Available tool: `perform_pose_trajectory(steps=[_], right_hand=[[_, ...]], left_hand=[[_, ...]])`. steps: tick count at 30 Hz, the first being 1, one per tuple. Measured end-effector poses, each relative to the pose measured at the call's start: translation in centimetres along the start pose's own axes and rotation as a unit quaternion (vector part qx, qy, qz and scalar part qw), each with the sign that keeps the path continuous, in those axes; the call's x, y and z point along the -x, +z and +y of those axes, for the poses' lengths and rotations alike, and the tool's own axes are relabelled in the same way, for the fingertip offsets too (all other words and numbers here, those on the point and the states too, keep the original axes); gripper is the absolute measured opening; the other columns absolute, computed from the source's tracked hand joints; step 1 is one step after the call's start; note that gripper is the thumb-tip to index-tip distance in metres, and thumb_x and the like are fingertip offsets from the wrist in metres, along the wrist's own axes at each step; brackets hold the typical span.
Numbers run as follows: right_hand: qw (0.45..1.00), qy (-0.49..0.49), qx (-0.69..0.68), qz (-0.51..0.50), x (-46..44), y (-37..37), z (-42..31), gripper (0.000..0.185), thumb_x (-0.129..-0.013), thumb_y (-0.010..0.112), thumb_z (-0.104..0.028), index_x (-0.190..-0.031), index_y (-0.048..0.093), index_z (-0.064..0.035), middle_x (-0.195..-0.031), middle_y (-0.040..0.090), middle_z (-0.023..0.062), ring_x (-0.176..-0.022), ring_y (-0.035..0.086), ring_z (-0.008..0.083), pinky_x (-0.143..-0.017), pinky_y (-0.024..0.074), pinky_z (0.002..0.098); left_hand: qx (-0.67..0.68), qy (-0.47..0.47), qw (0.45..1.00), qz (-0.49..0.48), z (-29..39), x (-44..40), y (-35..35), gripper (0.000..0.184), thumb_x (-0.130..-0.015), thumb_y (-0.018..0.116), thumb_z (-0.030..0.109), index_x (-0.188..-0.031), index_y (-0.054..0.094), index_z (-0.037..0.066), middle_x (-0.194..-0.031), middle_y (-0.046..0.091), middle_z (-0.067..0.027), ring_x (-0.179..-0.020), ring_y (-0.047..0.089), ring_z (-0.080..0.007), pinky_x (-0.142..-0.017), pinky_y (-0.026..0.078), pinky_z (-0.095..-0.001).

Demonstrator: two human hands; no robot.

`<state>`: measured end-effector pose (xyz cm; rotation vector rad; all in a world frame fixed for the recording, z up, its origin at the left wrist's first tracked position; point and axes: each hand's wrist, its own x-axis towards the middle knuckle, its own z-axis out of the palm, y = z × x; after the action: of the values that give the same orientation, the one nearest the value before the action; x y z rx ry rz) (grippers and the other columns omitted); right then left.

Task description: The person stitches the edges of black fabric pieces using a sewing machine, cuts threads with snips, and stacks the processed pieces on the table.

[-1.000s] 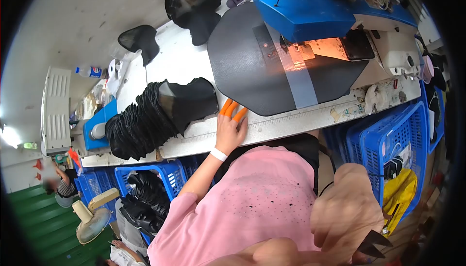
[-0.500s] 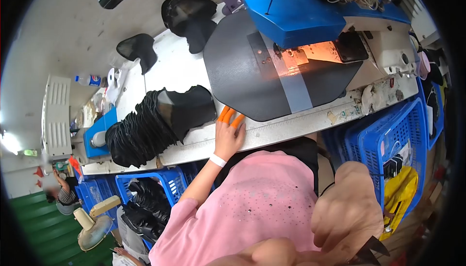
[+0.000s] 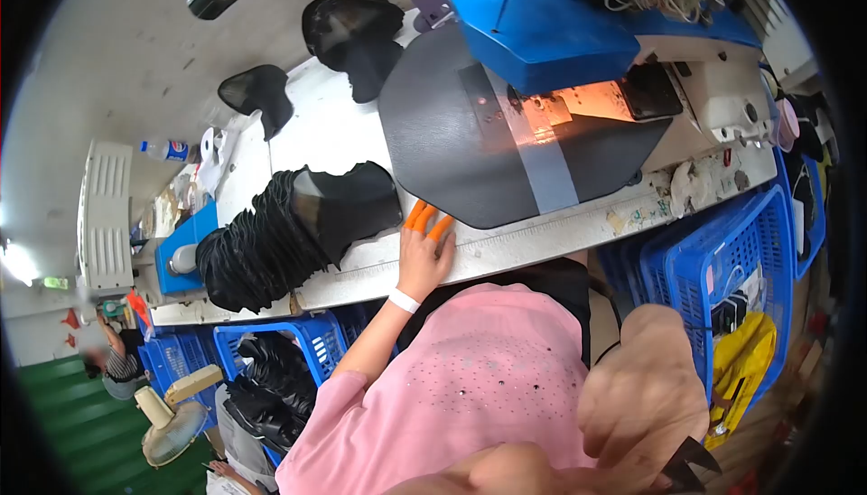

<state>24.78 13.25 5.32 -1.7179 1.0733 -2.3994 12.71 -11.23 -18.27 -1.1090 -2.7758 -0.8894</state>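
Note:
My left hand [image 3: 424, 258] lies at the front edge of the white worktable, orange covers on some fingers and a white band round the wrist. Its fingers are stretched out and hold nothing I can see, just by the rim of a black sewing-machine bed plate [image 3: 433, 152]. Left of it lies a fanned stack of black shoe-upper pieces [image 3: 271, 233]. My right hand [image 3: 643, 387] is raised close to the camera, back of the hand showing; its fingers are hidden. A lamp lights the stitching area under the blue machine head [image 3: 542, 34].
More black cut pieces [image 3: 352, 39] and a single one [image 3: 257, 98] lie at the back. Blue crates [image 3: 668, 265] stand right, with a yellow bag [image 3: 745, 373]. Another crate [image 3: 321, 337] holds black pieces. A fan [image 3: 172, 427] and other people are at left.
The view shifts very slightly. Both hands and the black pieces stay where they were.

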Motion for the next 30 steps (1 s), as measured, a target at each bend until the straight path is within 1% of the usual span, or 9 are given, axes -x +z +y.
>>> perform_pose_trajectory(steps=[7,8,9,14,18,21,24,28,30], right_hand=[[0.998,-0.042,-0.055,-0.004,0.4,0.3,-0.5,0.021,-0.092,0.053,-0.01,-0.083,0.064,0.005,-0.077,0.063,0.0238,-0.057,0.06,0.0285,-0.048,0.046,0.0345],[0.999,-0.012,-0.019,0.026,-0.7,0.3,-0.7,0.029,-0.096,0.044,-0.02,-0.079,0.061,-0.0046,-0.077,0.064,0.0138,-0.057,0.057,0.0219,-0.048,0.0387,0.0328],[1.0,-0.023,-0.007,0.004,-0.8,0.2,-0.7,0.028,-0.096,0.045,-0.019,-0.078,0.061,-0.0046,-0.077,0.063,0.014,-0.058,0.057,0.0218,-0.048,0.0385,0.0328],[0.998,-0.045,0.039,-0.031,0.1,0.4,-1.3,0.021,-0.094,0.05,-0.016,-0.077,0.06,-0.0073,-0.075,0.063,0.0129,-0.062,0.058,0.0224,-0.05,0.0397,0.0338],[0.997,-0.046,0.067,-0.015,-0.1,0.6,-1.5,0.016,-0.093,0.053,-0.015,-0.078,0.059,-0.0111,-0.074,0.063,0.0117,-0.063,0.059,0.0226,-0.053,0.0412,0.0344],[0.994,-0.021,0.099,-0.04,0.2,0.8,-2.1,0.017,-0.094,0.052,-0.013,-0.081,0.062,-0.011,-0.077,0.064,0.0101,-0.066,0.061,0.0225,-0.055,0.0441,0.0357],[0.996,-0.034,0.036,-0.079,1.2,0.8,-1.8,0.018,-0.091,0.057,-0.009,-0.08,0.066,0.0025,-0.074,0.062,0.0201,-0.056,0.058,0.0257,-0.047,0.0432,0.0303],[0.995,-0.084,0.049,0.014,2.1,1.2,-0.8,0.014,-0.086,0.069,-0.011,-0.082,0.073,0.0027,-0.054,0.054,0.009,-0.04,0.045,0.0131,-0.039,0.0274,0.0246],[0.995,-0.036,0.093,0.017,3.0,0.6,-1.5,0.022,-0.089,0.068,-0.012,-0.087,0.071,0.0099,-0.05,0.048,0.0057,-0.037,0.04,0.0133,-0.038,0.0245,0.0273]], left_hand=[[0.014,0.012,1.0,0.023,-0.2,-0.1,0.1,0.029,-0.083,0.068,0.012,-0.112,0.069,0.007,-0.131,0.053,-0.0189,-0.13,0.043,-0.0397,-0.103,0.037,-0.0475],[0.017,0.008,1.0,0.021,-0.1,0.0,0.0,0.028,-0.083,0.068,0.012,-0.111,0.069,0.006,-0.131,0.053,-0.0188,-0.13,0.042,-0.0398,-0.104,0.037,-0.0477],[0.021,0.004,1.0,0.018,0.0,-0.1,-0.1,0.028,-0.083,0.068,0.012,-0.11,0.069,0.006,-0.131,0.053,-0.0186,-0.13,0.042,-0.04,-0.104,0.037,-0.0478],[0.032,0.023,0.998,0.057,0.4,-2.2,-2.7,0.028,-0.082,0.067,0.01,-0.11,0.068,0.006,-0.119,0.062,-0.0121,-0.105,0.06,-0.0327,-0.092,0.048,-0.0409],[-0.051,0.061,0.992,0.103,-0.5,-7.0,-6.4,0.029,-0.081,0.068,0.012,-0.109,0.067,0.005,-0.115,0.062,-0.0122,-0.103,0.06,-0.0336,-0.09,0.048,-0.043],[-0.13,0.037,0.986,0.096,-0.9,-11.7,-9.3,0.036,-0.08,0.069,0.015,-0.114,0.064,0.005,-0.115,0.062,-0.015,-0.104,0.06,-0.0348,-0.089,0.049,-0.0423],[-0.279,0.045,0.959,0.031,-4.8,-17.9,-8.9,0.047,-0.081,0.065,0.021,-0.126,0.06,0.008,-0.123,0.059,-0.0188,-0.108,0.058,-0.0363,-0.085,0.051,-0.0433],[-0.402,0.014,0.909,-0.114,-7.0,-23.2,-6.3,0.05,-0.087,0.058,0.016,-0.136,0.052,0.012,-0.131,0.054,-0.0236,-0.117,0.055,-0.0438,-0.088,0.049,-0.0541],[-0.426,0.005,0.897,-0.119,-9.0,-24.6,-4.7,0.052,-0.089,0.057,0.016,-0.14,0.049,0.015,-0.137,0.05,-0.0254,-0.121,0.053,-0.0456,-0.087,0.05,-0.0559]])
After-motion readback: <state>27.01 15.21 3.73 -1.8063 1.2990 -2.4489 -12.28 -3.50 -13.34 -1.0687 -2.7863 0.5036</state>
